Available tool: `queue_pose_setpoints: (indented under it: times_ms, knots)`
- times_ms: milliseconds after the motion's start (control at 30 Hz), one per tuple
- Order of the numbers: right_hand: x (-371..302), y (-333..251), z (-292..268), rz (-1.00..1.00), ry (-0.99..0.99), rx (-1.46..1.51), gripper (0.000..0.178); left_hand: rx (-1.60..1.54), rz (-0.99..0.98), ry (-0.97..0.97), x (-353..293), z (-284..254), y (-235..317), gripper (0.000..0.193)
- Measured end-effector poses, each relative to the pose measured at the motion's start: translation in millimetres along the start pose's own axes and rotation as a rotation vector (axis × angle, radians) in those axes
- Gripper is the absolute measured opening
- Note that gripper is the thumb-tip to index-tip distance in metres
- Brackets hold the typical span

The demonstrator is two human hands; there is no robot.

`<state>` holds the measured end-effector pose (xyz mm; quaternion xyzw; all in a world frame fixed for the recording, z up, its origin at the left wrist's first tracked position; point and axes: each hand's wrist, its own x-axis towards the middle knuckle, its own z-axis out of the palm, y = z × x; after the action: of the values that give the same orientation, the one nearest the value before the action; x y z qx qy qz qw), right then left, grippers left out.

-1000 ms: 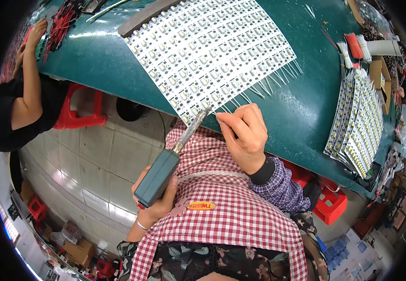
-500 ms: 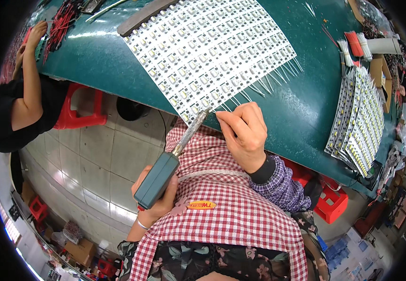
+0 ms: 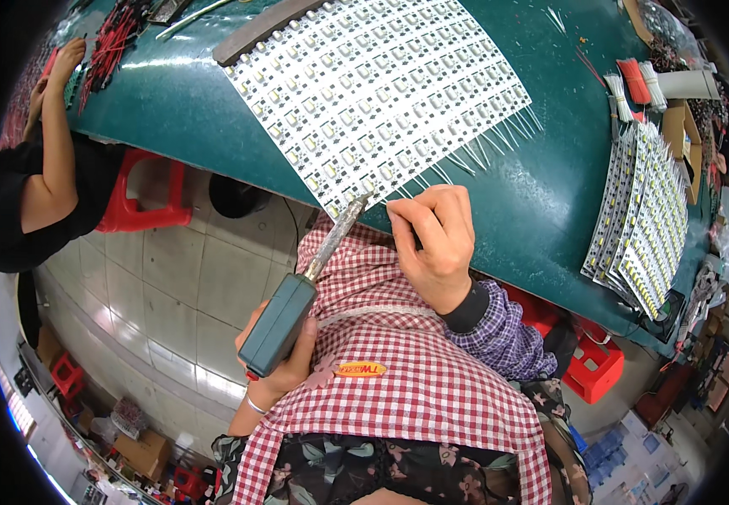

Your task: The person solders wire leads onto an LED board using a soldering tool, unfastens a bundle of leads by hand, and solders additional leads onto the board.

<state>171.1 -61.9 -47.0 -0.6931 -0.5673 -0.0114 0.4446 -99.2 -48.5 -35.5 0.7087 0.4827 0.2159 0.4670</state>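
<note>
My left hand [image 3: 295, 360] is wrapped round the dark green, gun-shaped handle of a soldering iron [image 3: 277, 325]. Its metal barrel slants up to the near corner of a white LED circuit board sheet [image 3: 381, 93], and the tip rests at or just over the board's edge. Beside the tip, my right hand [image 3: 436, 244] is closed in a pinch at that edge; what lies between thumb and forefinger is too small to make out. Thin white wires [image 3: 478, 156] stick out in a row along the board's right-hand near edge.
A dark bar [image 3: 263, 32] lies along the board's far left edge on the green table [image 3: 188, 126]. More LED boards [image 3: 642, 219] are stacked at right, near red and white wire bundles [image 3: 634, 80]. Another person's arm [image 3: 57, 143] works at far left. Red stools [image 3: 150, 194] stand below.
The iron's tip has shifted slightly left along the board's edge. My right hand has drawn slightly left and stays pinched. The board looks nearly unmoved.
</note>
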Motion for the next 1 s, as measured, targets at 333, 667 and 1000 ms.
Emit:
queue_pose_setpoints:
  times_ms: [333,667,1000]
  knots:
    - [-3.2,0.0,6.3,-0.012,0.004,-0.027,0.025,0.052,0.037,-0.037,-0.6,-2.8,-3.3,0.022]
    - [-4.8,0.8,7.9,-0.036,0.008,-0.047,0.026,0.194,0.147,-0.114,3.6,-5.7,-0.5,0.019]
    - [-2.1,1.8,6.7,-0.046,0.016,-0.048,0.025,-0.078,-0.091,0.02,-2.9,-3.7,-2.6,0.024]
